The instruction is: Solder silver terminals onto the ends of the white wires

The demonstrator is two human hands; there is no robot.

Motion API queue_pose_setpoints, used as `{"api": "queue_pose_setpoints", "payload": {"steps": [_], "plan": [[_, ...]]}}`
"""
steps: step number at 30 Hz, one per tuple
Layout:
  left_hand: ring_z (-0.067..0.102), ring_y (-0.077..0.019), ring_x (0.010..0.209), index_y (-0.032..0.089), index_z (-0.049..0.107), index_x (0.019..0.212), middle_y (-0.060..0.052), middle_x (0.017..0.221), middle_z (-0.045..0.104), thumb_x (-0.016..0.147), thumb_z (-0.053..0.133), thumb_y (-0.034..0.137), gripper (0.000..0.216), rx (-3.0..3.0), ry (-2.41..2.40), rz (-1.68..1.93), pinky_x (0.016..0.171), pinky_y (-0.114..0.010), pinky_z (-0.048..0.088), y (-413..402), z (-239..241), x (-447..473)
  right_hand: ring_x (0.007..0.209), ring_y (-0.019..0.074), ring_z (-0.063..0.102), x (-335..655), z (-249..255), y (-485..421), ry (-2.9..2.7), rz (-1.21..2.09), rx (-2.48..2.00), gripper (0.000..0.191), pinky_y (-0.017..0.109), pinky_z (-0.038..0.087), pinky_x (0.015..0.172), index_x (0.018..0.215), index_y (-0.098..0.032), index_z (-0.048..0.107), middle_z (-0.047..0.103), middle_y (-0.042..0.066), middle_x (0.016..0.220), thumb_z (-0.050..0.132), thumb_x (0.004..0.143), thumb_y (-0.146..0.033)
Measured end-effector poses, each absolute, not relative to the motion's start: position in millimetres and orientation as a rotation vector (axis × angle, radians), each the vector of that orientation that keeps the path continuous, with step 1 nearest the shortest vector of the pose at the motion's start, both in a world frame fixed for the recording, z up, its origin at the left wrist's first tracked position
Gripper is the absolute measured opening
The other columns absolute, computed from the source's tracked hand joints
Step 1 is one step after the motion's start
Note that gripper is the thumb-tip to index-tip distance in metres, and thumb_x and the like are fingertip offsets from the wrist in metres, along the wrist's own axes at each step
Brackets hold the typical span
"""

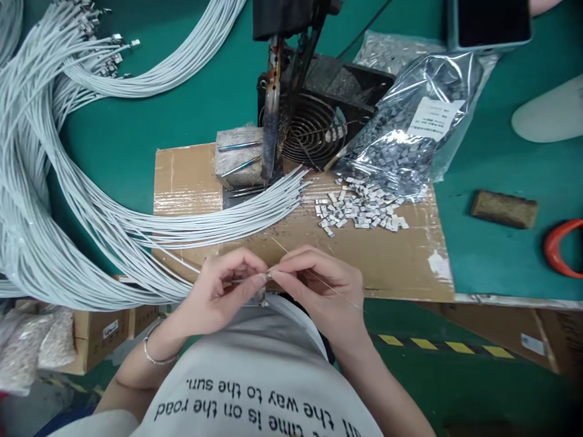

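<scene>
Green workbench [496, 261] bears a cardboard sheet [401, 267]. Over its near edge, the left hand [217, 294] and right hand [332, 280] hold narrow pinches on 1 tiny piece [268, 275], too small to identify, near the white cables [214, 229]. Light, steady pressure should serve best, I think.

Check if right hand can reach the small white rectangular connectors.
Probably yes: the small white rectangular connectors lie loose on brown cardboard just beyond the right hand, nothing visibly between, though that hand is mid-pinch.

Assembly workshop: cable bundles [218, 226], connector heap [363, 207], yellow floor stripes [424, 344].
</scene>
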State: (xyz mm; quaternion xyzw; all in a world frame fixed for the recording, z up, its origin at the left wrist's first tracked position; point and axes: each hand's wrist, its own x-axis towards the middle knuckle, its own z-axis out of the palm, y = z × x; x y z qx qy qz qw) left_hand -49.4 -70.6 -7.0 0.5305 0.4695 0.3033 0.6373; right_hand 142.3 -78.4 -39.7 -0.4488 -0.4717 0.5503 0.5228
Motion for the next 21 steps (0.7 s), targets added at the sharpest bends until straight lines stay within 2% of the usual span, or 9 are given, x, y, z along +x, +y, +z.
{"api": "queue_pose_setpoints", "payload": {"steps": [3, 9, 15, 21], "plan": [[0.051, -0.0082, 0.059, 0.018, 0.07, 0.093, 0.003, 0.072, 0.065, 0.099, 0.077, 0.019, 0.009, 1.334, 1.146, 0.719, 0.052, -0.02, 0.04, -73.3, -9.0, -46.1, 0.062, 0.0136, 0.061, 141.4, -39.6, -79.1, -1.131, 1.219, -1.098, 0.012, 0.026, 0.043, 0.053, 0.082, -0.024, 0.083, 0.074, 0.0, 0.075, 0.084, 0.09, -0.015], [0.065, -0.0092, 0.06, 0.018, 0.075, 0.097, 0.001, 0.07, 0.073, 0.105, 0.072, 0.02, 0.009, 1.393, 1.205, 0.839, 0.056, -0.019, 0.048, -76.4, -12.0, -42.9, 0.056, 0.0128, 0.05, 150.8, -46.1, -76.1, -0.94, 1.104, -1.19, 0.012, 0.026, 0.036, 0.048, 0.085, -0.026, 0.084, 0.063, -0.002, 0.067, 0.081, 0.096, -0.021], [0.067, -0.0112, 0.059, 0.017, 0.076, 0.093, -0.001, 0.07, 0.075, 0.105, 0.071, 0.022, 0.014, 1.293, 1.2, 0.878, 0.055, -0.021, 0.052, -74.5, -9.6, -42.9, 0.061, 0.0133, 0.06, 149.9, -40.3, -76.3, -1.102, 1.192, -1.203, 0.019, 0.028, 0.048, 0.057, 0.096, -0.03, 0.091, 0.074, 0.0, 0.075, 0.076, 0.099, -0.02], [0.066, -0.0109, 0.059, 0.018, 0.075, 0.092, 0.0, 0.069, 0.074, 0.104, 0.072, 0.02, 0.012, 1.304, 1.199, 0.897, 0.055, -0.02, 0.053, -74.4, -8.1, -41.8, 0.069, 0.0146, 0.068, 141.2, -31.6, -77.4, -1.085, 1.305, -1.119, 0.02, 0.025, 0.05, 0.057, 0.098, -0.031, 0.091, 0.081, 0.001, 0.084, 0.078, 0.096, -0.017]]}}
